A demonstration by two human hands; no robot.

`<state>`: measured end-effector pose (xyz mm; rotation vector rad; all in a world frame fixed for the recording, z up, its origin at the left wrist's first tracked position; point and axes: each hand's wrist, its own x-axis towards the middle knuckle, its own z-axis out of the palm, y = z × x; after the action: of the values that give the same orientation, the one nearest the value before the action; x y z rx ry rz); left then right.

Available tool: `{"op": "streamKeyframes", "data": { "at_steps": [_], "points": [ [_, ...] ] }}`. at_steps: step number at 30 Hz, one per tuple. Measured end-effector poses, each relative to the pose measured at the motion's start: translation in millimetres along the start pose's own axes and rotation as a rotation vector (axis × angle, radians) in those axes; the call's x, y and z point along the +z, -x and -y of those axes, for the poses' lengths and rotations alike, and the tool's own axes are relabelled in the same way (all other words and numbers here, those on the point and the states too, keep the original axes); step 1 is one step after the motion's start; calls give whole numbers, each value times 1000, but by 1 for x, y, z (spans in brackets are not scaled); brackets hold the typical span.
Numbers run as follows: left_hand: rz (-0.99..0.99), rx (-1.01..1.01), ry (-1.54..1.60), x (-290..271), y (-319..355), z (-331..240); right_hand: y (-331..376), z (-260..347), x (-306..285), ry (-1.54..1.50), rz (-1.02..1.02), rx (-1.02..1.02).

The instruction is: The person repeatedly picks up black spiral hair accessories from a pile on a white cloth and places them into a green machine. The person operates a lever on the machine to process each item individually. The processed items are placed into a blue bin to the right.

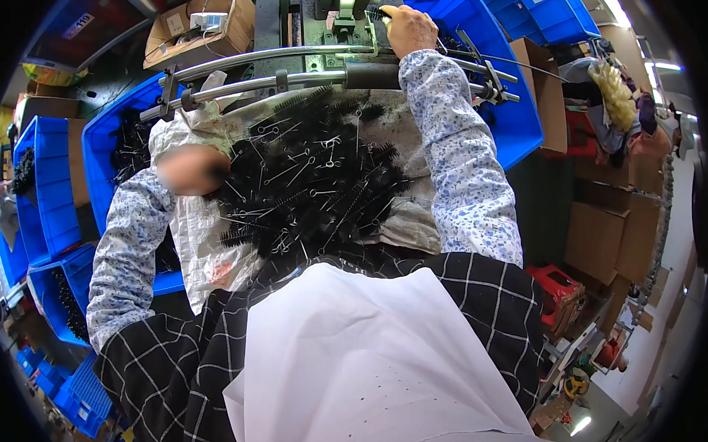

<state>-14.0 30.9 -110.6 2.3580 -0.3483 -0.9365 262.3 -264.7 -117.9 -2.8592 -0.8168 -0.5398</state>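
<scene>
The pile of black wire brushes is taken as the reference point. It is spread over a white woven sack laid across the person's lap, directly ahead of the checked apron.

The right hand is held beyond the far edge of the pile, raised to the metal machine. The fingers are curled closed, and a single black brush is pinched at the fingertips against a fitting of the machine. The right forearm, in a flowered sleeve, is stretched along the right side of the pile.

The left hand is placed at the left edge of the pile, touching the brushes. It is blurred; how far it is open, and whether anything is grasped, cannot be told.

Two curved metal rails are run across the far side of the pile, between it and the machine. Blue plastic bins are set behind and to either side of the pile; more black brushes are seen in those to the left.
</scene>
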Motion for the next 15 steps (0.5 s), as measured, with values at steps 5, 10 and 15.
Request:
{"op": "streamKeyframes", "data": {
  "at_steps": [5, 10, 15],
  "points": [
    [-32, 60, -14, -16, 10, -2, -1, -6, 12, -71, -34, -59],
    [106, 11, 136, -54, 22, -30, -7, -11, 15, 36, 24, -106],
    [4, -48, 396, -67, 40, -40, 7, -14, 3, 84, 80, 138]
  ]
}}
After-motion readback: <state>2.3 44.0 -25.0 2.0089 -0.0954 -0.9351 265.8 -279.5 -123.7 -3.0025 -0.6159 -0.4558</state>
